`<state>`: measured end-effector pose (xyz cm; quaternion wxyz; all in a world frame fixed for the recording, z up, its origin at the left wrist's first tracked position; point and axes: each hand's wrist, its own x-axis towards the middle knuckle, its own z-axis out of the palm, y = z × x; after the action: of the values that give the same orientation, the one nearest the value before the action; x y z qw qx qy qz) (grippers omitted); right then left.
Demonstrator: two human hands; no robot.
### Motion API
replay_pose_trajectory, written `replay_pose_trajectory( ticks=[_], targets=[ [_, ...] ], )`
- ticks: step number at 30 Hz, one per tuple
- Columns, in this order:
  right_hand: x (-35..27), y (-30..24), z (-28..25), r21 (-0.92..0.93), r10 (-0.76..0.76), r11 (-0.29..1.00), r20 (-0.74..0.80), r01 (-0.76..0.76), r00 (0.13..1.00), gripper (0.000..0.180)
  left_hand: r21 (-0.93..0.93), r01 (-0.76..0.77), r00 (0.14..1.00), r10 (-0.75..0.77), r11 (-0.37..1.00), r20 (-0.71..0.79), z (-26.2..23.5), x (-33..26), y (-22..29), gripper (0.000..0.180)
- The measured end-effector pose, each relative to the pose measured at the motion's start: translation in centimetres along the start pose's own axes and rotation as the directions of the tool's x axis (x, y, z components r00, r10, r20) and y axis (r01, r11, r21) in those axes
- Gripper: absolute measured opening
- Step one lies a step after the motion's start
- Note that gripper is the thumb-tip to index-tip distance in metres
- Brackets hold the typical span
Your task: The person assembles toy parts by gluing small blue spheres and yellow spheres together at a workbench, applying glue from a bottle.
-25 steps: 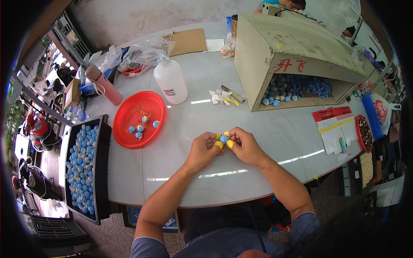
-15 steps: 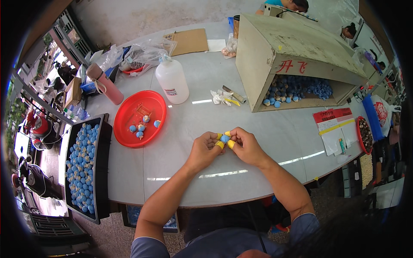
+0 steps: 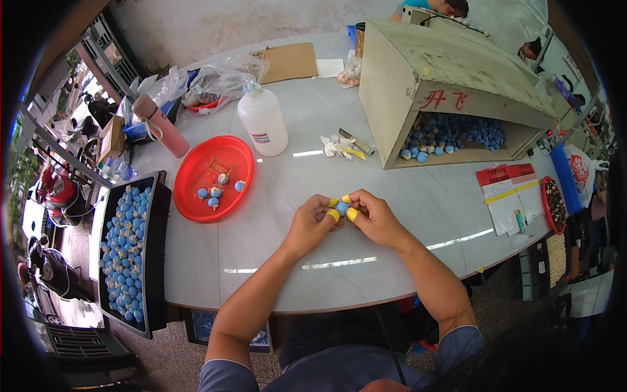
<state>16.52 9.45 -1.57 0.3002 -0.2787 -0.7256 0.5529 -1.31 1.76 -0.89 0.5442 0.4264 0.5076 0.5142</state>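
Note:
A small round blue piece (image 3: pixel 341 208) is pinched between both hands over the middle of the table. My left hand (image 3: pixel 312 224) grips it from the left with thumb and finger, and my right hand (image 3: pixel 373 219) from the right. Yellow covers wrap the tips of the thumbs and index fingers. To the left lies a round red tray (image 3: pixel 189 208) with several blue-and-cream balls (image 3: pixel 214 192) in it. A black bin (image 3: pixel 155 261) at the table's left edge is filled with many similar blue balls (image 3: pixel 124 255).
A white plastic bottle (image 3: pixel 264 124) and a pink flask (image 3: pixel 163 130) stand behind the tray. A beige metal box (image 3: pixel 392 98) at right holds more blue pieces. Crumpled white tissue (image 3: pixel 334 146), a red-and-white sheet (image 3: pixel 506 183) and cardboard (image 3: pixel 287 62) lie on the table. A person (image 3: pixel 444 8) sits beyond.
Both hands stay almost in place on the blue piece, with only slight shifts of the fingertips. The left thumb sits a little higher against it.

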Motion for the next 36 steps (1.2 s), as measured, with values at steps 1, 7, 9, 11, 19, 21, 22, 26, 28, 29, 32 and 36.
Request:
replay_pose_trajectory(
  ticks=[1, 7, 9, 11, 19, 21, 22, 26, 28, 29, 32, 36],
  targets=[
    [0.0, -0.1, 0.0, 0.000, 0.000, 1.000, 0.001, 0.000, 1.000, 0.023, 0.009, 0.001, 1.000, -0.001, 1.000, -0.001, 0.0, 0.0, 0.1, 0.026],
    [-0.2, -0.8, -0.1, -0.046, 0.038, 0.998, 0.017, -0.037, 0.999, 0.019, 0.067, -0.024, 1.000, 0.025, 0.997, -0.009, -0.1, 0.1, -0.6, 0.025],
    [-0.3, -0.9, -0.1, -0.079, -0.002, 0.997, 0.030, 0.005, 1.000, 0.019, 0.080, -0.040, 0.999, 0.041, 0.996, -0.007, -0.2, 0.0, -0.7, 0.025],
    [-0.3, -0.8, 0.1, -0.089, -0.020, 0.996, 0.028, 0.023, 0.999, 0.019, 0.143, -0.041, 0.999, 0.045, 0.989, -0.024, -0.2, -0.2, -0.6, 0.023],
    [-0.5, -1.0, 0.2, -0.099, -0.026, 0.995, 0.038, 0.030, 0.999, 0.022, 0.182, -0.048, 0.999, 0.050, 0.982, -0.007, -0.2, -0.3, -0.5, 0.018],
    [-0.5, -1.0, 0.2, -0.098, -0.013, 0.995, 0.036, 0.017, 0.999, 0.022, 0.183, -0.043, 0.999, 0.045, 0.982, -0.003, -0.1, -0.2, -0.5, 0.018],
    [-0.5, -1.0, 0.2, -0.099, -0.017, 0.995, 0.035, 0.020, 0.999, 0.022, 0.173, -0.061, 0.998, 0.065, 0.983, -0.017, -0.1, -0.1, -0.7, 0.022],
    [-0.2, 0.4, 0.5, -0.079, -0.026, 0.997, -0.044, 0.022, 0.999, 0.023, 0.034, -0.100, 0.994, 0.101, 0.994, -0.040, 0.1, 0.4, -1.1, 0.028],
    [-0.1, 0.5, 0.8, -0.045, -0.026, 0.999, -0.066, 0.023, 0.997, 0.023, 0.068, -0.098, 0.994, 0.100, 0.993, -0.038, -0.1, 0.2, -0.8, 0.027],
    [0.0, 0.3, 1.0, 0.043, -0.005, 0.999, -0.039, 0.006, 0.999, 0.025, 0.101, -0.085, 0.995, 0.091, 0.991, -0.050, -0.3, 0.1, -0.6, 0.025],
    [-0.2, -0.2, 1.0, 0.147, 0.033, 0.989, -0.007, -0.032, 0.999, 0.026, 0.146, -0.051, 0.989, 0.070, 0.988, -0.130, -0.5, 0.2, -0.5, 0.026],
    [0.2, 0.0, -1.1, 0.195, 0.052, 0.981, -0.227, -0.007, 0.973, 0.027, -0.256, -0.123, 0.932, 0.024, 0.959, -0.362, -1.8, 0.7, 0.6, 0.028]
  ],
)
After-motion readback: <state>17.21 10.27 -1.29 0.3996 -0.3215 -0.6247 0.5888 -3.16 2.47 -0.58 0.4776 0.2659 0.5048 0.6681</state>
